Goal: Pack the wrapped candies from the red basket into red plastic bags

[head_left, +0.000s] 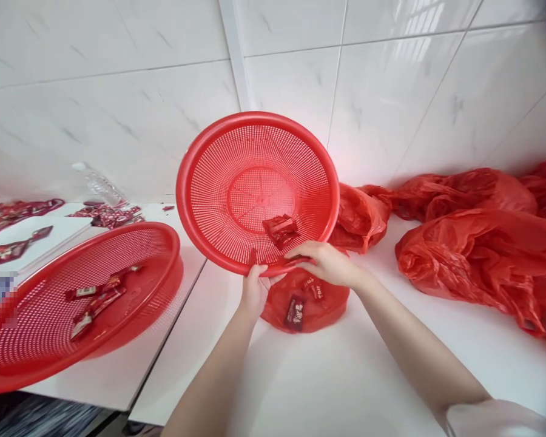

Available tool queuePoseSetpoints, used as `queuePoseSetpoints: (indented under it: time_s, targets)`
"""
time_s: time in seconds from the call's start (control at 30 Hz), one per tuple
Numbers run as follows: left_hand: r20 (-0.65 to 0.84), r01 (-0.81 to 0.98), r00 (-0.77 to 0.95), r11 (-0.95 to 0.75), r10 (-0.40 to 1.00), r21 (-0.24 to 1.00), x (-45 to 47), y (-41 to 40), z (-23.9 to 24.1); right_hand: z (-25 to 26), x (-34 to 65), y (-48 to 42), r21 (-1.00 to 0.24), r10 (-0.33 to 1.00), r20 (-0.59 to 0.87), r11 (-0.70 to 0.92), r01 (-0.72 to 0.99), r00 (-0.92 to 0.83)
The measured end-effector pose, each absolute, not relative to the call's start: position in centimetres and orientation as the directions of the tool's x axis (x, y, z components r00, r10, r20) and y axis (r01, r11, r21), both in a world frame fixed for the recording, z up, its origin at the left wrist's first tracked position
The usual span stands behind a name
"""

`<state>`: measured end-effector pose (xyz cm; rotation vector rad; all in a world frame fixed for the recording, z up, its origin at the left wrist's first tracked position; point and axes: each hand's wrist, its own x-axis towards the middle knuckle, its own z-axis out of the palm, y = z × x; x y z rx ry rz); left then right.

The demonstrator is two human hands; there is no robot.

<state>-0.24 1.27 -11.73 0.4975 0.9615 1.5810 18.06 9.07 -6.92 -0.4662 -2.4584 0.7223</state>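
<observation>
A round red plastic mesh basket (259, 130) is tilted so that its inside faces me. My left hand (253, 292) grips its near rim, thumb over the edge. Low on the basket's inner wall lies a small pile of red wrapped snack packets (280, 230). My right hand (325, 262) reaches over the near rim beside the pile, its fingers closed around a dark red packet that is mostly hidden. Below the rim, a red plastic bag (277, 312) rests on the white table, with dark red packets (295, 312) showing in it.
At left stands a second red mesh basket (164, 243) with several packets. Behind it are a clear plastic bottle (104, 185) and more wrapped packets (111, 215). Crumpled red plastic bags (477, 261) cover the right side of the table, against the tiled wall (291, 79).
</observation>
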Motion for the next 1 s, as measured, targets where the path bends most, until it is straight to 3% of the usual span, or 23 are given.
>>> queuePoseSetpoints:
  time_s: [0.17, 0.37, 0.53, 0.6, 0.67, 0.8, 0.9, 0.93, 1.0]
  targets:
    - [-0.196, -0.617, -0.259, -0.006, 0.946, 0.787, -1.0, 1.5, -11.8, -5.4, 18.9, 8.7, -0.691, 0.503, 0.352, 0.709, 0.144, -0.789]
    - [-0.176, -0.569, -0.258, -0.002, 0.950, 0.823, -0.3, 1.3, -11.7, -5.7, 17.9, 8.4, -0.592, 0.497, 0.422, 0.784, 0.184, -0.758]
    - [-0.189, -0.515, -0.238, 0.041, 0.953, 0.856, 1.5, 0.5, -12.1, -7.7, 17.5, 9.5, -0.379, 0.665, 0.495, 0.744, 0.550, -0.559]
    - [-0.194, -0.505, -0.197, 0.070, 0.961, 0.860, 2.3, 0.0, -12.2, -8.3, 17.6, 10.1, -0.363, 0.732, 0.487, 0.666, 0.652, -0.476]
    - [-0.204, -0.513, -0.145, 0.103, 0.968, 0.852, 2.8, -0.3, -12.1, -8.6, 17.9, 10.7, -0.423, 0.762, 0.454, 0.640, 0.641, -0.461]
    - [-0.218, -0.515, -0.160, 0.107, 0.963, 0.850, 2.8, -0.2, -11.7, -8.4, 18.3, 11.6, -0.710, 0.824, 0.450, 0.564, 0.422, -0.344]
    - [-0.204, -0.497, -0.214, 0.073, 0.955, 0.864, 2.0, 0.2, -11.8, -7.7, 18.2, 11.7, -0.966, 0.941, 0.253, 0.257, -0.014, -0.224]
    - [-0.199, -0.495, -0.230, 0.061, 0.953, 0.867, 1.6, 0.4, -11.9, -7.4, 18.1, 11.7, -0.979, 0.964, 0.129, 0.086, -0.184, -0.233]
    - [-0.192, -0.499, -0.255, 0.041, 0.948, 0.866, 1.0, 0.8, -12.2, -6.8, 18.1, 11.5, -0.873, 0.944, -0.109, -0.241, -0.424, -0.312]
